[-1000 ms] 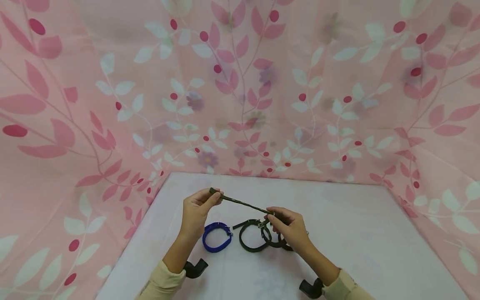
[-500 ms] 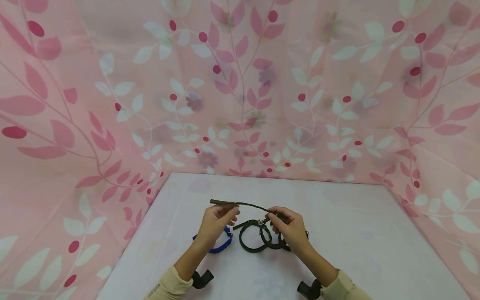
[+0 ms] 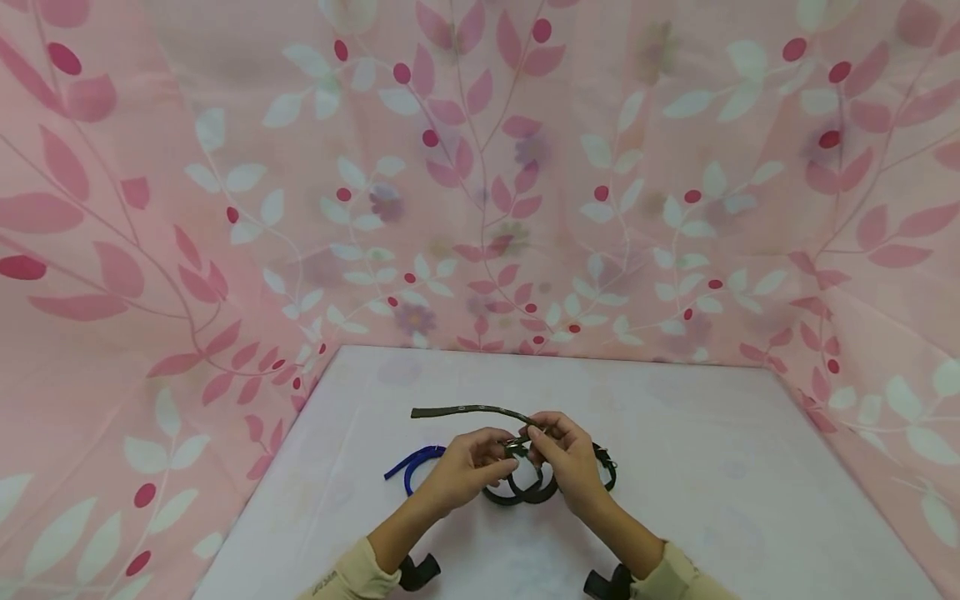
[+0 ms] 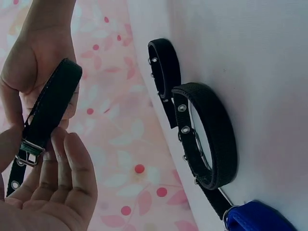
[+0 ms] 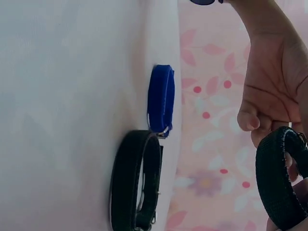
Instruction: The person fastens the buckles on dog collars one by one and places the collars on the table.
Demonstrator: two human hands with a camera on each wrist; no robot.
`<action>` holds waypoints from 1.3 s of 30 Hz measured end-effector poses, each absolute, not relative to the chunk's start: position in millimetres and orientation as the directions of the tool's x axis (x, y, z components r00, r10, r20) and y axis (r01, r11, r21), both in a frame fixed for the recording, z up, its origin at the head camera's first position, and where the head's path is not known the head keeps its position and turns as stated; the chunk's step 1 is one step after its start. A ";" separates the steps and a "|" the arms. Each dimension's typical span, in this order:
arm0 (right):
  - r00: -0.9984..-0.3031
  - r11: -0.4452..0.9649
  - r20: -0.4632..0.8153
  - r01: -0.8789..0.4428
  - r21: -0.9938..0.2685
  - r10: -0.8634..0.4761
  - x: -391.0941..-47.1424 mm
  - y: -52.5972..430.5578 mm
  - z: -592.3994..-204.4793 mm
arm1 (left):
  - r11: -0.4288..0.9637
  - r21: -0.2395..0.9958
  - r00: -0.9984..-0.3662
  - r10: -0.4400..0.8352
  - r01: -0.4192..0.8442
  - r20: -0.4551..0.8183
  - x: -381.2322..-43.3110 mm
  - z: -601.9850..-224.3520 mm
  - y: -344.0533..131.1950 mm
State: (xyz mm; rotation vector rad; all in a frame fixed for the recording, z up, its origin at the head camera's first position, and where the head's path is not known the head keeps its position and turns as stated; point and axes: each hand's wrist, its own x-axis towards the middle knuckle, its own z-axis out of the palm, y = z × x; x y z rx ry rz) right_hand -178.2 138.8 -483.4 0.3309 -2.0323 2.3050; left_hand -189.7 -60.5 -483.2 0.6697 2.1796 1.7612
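Note:
Both hands hold a dark green pet collar (image 3: pixel 465 409) above the table; its free strap end juts left with a slight arch. The right hand (image 3: pixel 566 462) grips the collar near the base of that strap. Lower and to its left, the left hand (image 3: pixel 468 471) has its fingers and thumb around the buckle area. In the left wrist view the looped band of the collar (image 4: pixel 57 103) lies between the two hands, with the metal buckle (image 4: pixel 30 155) and an eyelet beside the left fingers (image 4: pixel 77 159). The right wrist view shows the curved band (image 5: pixel 274 185) at the right hand's fingers.
Dark collars (image 4: pixel 219 139) rest in loops on the white table (image 3: pixel 705 467) beneath the hands, one of them (image 3: pixel 612 473) partly behind the right hand. A blue collar (image 3: pixel 415 460) lies at their left, partly covered by the left hand. Pink floral cloth (image 3: pixel 480 208) surrounds the table.
The left hand has left the strap's free end, sliding right and down along it to the buckle area. The strap end now hangs free. The right hand keeps its grip, nearly in place.

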 end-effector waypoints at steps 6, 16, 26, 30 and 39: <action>-0.967 -0.116 0.212 -0.196 -0.974 -0.142 -177.8 138.6 -486.4 | 0.227 0.928 -0.873 0.458 0.294 0.165 -186.9 -480.5 -63.2; -0.948 0.009 0.245 -0.252 -0.968 -0.202 -178.1 141.2 -490.3 | 0.301 0.858 -0.845 0.477 0.417 0.243 -183.1 -480.0 -65.1; -0.904 0.143 0.370 -0.404 -0.903 -0.215 -186.4 145.2 -474.3 | 0.269 0.878 -0.840 0.492 0.397 0.229 -181.5 -478.2 -67.3; -0.911 0.117 0.326 -0.363 -0.924 -0.253 -186.8 146.2 -472.2 | 0.266 0.877 -0.828 0.514 0.400 0.222 -181.4 -480.4 -68.6; -0.891 0.166 0.354 -0.409 -0.897 -0.283 -187.7 140.1 -481.1 | 0.222 0.891 -0.804 0.553 0.396 0.220 -185.7 -485.4 -74.1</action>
